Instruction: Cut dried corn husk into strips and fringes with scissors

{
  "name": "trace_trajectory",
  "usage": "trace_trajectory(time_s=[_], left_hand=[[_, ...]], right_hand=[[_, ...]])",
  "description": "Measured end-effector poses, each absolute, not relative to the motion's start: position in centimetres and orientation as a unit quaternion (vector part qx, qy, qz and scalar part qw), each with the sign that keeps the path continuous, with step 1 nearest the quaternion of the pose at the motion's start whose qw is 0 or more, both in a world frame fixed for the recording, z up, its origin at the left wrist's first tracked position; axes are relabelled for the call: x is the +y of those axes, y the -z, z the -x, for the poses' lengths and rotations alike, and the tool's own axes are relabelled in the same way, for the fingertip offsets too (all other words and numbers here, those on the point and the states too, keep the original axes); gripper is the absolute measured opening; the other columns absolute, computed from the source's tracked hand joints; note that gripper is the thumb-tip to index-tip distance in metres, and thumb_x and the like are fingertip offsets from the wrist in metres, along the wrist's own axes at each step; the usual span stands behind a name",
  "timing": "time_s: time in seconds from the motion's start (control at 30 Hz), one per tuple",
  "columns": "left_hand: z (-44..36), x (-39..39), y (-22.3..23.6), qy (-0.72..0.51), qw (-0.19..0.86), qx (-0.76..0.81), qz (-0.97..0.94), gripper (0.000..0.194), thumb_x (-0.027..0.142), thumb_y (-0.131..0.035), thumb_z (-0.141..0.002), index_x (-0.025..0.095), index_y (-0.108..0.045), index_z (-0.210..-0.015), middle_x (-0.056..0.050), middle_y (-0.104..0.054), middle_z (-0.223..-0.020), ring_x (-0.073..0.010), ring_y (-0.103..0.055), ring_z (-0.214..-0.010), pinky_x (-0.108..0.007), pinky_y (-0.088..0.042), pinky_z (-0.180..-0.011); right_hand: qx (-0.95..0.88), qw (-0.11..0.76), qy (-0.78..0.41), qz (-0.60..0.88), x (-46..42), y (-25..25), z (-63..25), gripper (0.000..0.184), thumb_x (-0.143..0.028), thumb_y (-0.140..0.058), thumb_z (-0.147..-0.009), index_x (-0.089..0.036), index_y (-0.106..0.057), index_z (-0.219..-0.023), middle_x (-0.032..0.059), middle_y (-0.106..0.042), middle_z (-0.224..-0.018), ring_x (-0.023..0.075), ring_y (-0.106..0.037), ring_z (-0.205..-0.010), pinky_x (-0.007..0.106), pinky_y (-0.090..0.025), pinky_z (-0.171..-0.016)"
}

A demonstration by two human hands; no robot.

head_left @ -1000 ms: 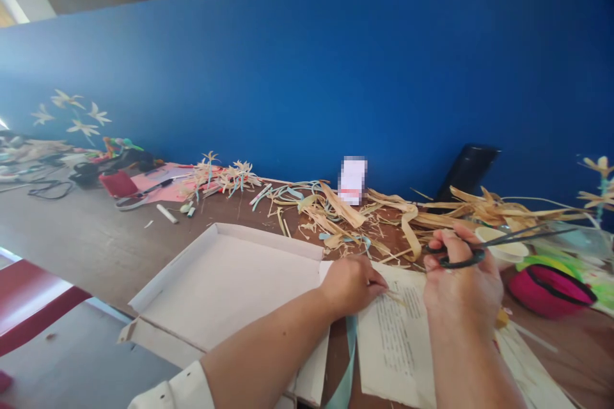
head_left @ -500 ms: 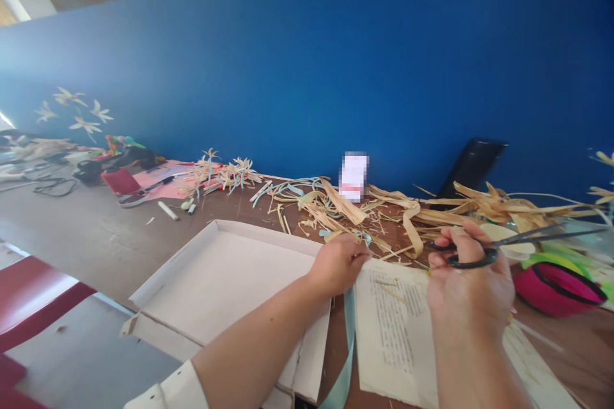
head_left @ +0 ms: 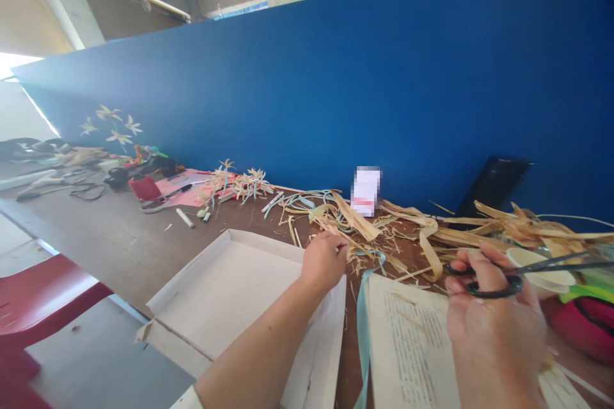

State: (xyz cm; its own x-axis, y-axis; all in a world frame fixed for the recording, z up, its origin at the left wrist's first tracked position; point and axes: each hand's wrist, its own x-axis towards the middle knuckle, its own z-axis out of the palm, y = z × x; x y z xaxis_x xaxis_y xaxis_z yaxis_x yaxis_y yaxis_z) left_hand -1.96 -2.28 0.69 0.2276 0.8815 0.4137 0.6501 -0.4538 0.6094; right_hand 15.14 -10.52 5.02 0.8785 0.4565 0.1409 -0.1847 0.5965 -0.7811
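My right hand (head_left: 499, 319) is wrapped round a pair of black-handled scissors (head_left: 501, 286), whose blades point right. Over the right edge of an open white cardboard box (head_left: 235, 294) is my left hand (head_left: 325, 261), its fingertips pinched together; anything between them is too small to make out. Dried straw-coloured strips (head_left: 352, 220) lie just beyond the left hand. Between my hands sits a printed booklet (head_left: 407, 345) with thin straw bits on its page. A pale blue ribbon (head_left: 363, 339) runs down beside it.
A white cup (head_left: 542, 271) and a pink pouch (head_left: 582, 326) are by the right hand. Straw flowers (head_left: 252, 184), a white stick (head_left: 185, 218) and pink paper (head_left: 187, 186) lie toward the left. A blue partition (head_left: 311, 96) stands behind, with a dark phone-like object (head_left: 494, 185) leaning on it.
My left hand has moved left from above the booklet to the box edge. The right hand keeps hold of the scissors. The whole view has shifted.
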Motion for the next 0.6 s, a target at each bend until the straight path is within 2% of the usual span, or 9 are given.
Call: trace_trajectory(time_s=[0.1,0.27,0.37,0.6], left_hand=[[1.3,-2.7,-0.2,-0.361,0.139,0.461,-0.799,0.017,0.021,-0.051,-0.080,0.022,-0.068,-0.079,-0.002,-0.061,-0.081,-0.0143,-0.053,-0.081,-0.025,-0.040,-0.074],[-1.4,-4.3,0.6,-0.301,0.071,0.310,-0.899,0.022,0.027,-0.046,-0.085,0.020,-0.067,-0.080,-0.003,-0.060,-0.082,-0.0150,-0.051,-0.082,-0.026,-0.040,-0.077],[-2.9,-4.9,0.9,-0.244,0.029,0.282,-0.927,0.027,0.026,-0.042,-0.087,0.017,-0.065,-0.074,-0.005,-0.058,-0.081,-0.0165,-0.050,-0.082,-0.028,-0.039,-0.074],[-3.6,-4.8,1.4,-0.168,0.004,0.232,-0.958,0.025,0.027,-0.045,-0.085,0.016,-0.062,-0.070,-0.005,-0.056,-0.078,-0.0172,-0.048,-0.081,-0.029,-0.039,-0.071]], right_hand=[[-0.170,0.876,-0.183,0.412,-10.5,-5.1,-15.0,0.026,-0.014,-0.071,-0.062,-0.021,-0.067,-0.087,0.0004,-0.063,-0.070,0.0107,-0.053,-0.059,0.018,-0.034,-0.041],[-0.178,0.875,-0.187,0.409,-10.3,-5.2,-14.6,0.025,-0.013,-0.068,-0.063,-0.021,-0.066,-0.086,-0.0005,-0.062,-0.069,0.0100,-0.051,-0.059,0.016,-0.032,-0.039],[-0.179,0.873,-0.182,0.415,-10.3,-5.1,-14.6,0.023,-0.014,-0.068,-0.063,-0.021,-0.065,-0.085,-0.0008,-0.061,-0.068,0.0100,-0.051,-0.058,0.016,-0.031,-0.038],[-0.184,0.867,-0.194,0.420,-10.5,-5.1,-14.9,0.021,-0.020,-0.069,-0.064,-0.021,-0.064,-0.084,-0.0020,-0.061,-0.069,0.0094,-0.051,-0.059,0.016,-0.033,-0.040]])
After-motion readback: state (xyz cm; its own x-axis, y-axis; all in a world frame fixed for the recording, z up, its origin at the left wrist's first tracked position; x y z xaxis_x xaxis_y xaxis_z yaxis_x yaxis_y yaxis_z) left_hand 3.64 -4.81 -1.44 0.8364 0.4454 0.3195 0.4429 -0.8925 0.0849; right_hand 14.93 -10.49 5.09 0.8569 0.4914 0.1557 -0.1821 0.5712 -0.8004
